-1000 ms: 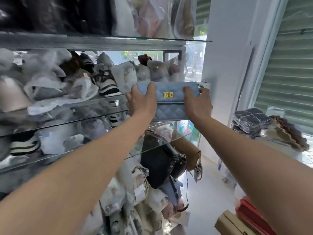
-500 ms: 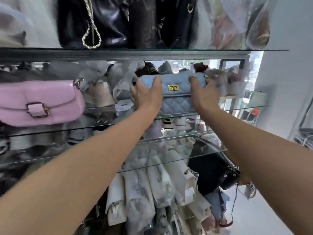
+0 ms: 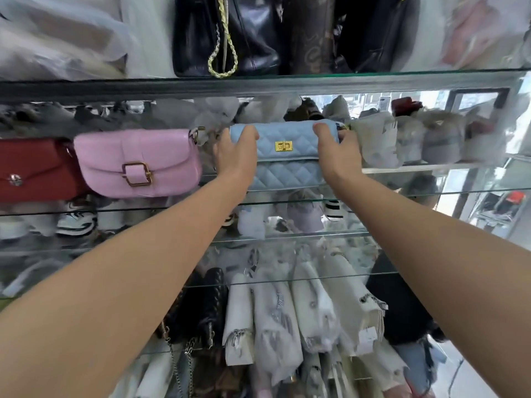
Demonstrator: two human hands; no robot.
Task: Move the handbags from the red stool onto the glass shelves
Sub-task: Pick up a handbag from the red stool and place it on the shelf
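Observation:
A light blue quilted handbag [image 3: 287, 156] with a gold clasp stands upright at the front of a glass shelf [image 3: 402, 196]. My left hand [image 3: 235, 159] grips its left end, thumb over the top. My right hand [image 3: 339, 155] grips its right end the same way. To the left on the same shelf stand a pink handbag [image 3: 138, 162] with a gold buckle and a red handbag [image 3: 34, 168]. The red stool is out of view.
Black and brown bags [image 3: 258, 35] fill the glass shelf above. Plastic-wrapped bags [image 3: 416, 142] crowd the back and right of the middle shelf. Lower shelves hold shoes [image 3: 77, 222] and several wrapped white bags [image 3: 287, 317]. A mirror or window shows at the right.
Both hands carried the blue handbag left along the shelves and set it in beside the pink bag. The view swung left and up, bringing the pink and red bags into sight.

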